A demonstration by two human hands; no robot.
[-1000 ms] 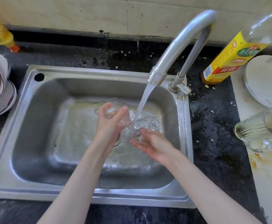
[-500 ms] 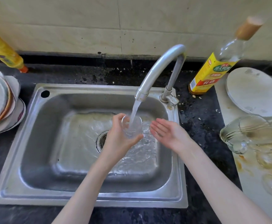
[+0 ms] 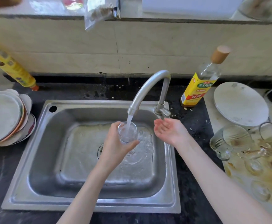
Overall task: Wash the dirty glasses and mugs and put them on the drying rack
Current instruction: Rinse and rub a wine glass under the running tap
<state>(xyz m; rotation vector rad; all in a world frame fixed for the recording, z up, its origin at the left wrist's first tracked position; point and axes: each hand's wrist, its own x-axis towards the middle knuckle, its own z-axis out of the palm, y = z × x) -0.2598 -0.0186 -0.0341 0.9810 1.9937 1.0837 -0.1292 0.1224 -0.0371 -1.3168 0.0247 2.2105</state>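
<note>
My left hand (image 3: pixel 114 146) grips a small clear glass (image 3: pixel 127 132) upright over the steel sink (image 3: pixel 35 159), right under the running tap (image 3: pixel 145 89). Water pours into the glass and spills over into the basin. My right hand (image 3: pixel 169 130) hovers palm up and empty beside the glass, just below the tap handle (image 3: pixel 163 111). Several dirty glasses and a glass mug (image 3: pixel 229 141) lie on the stained counter at the right. No drying rack is in view.
A stack of plates (image 3: pixel 4 117) sits left of the sink. A yellow-labelled bottle (image 3: pixel 198 88) and a round white board (image 3: pixel 240 102) stand at the right. A yellow bottle (image 3: pixel 10 68) leans at the back left. Dark countertop surrounds the sink.
My left hand turned the glass upright under the stream. My right hand came off the glass and moved right toward the tap handle. The camera tilted up.
</note>
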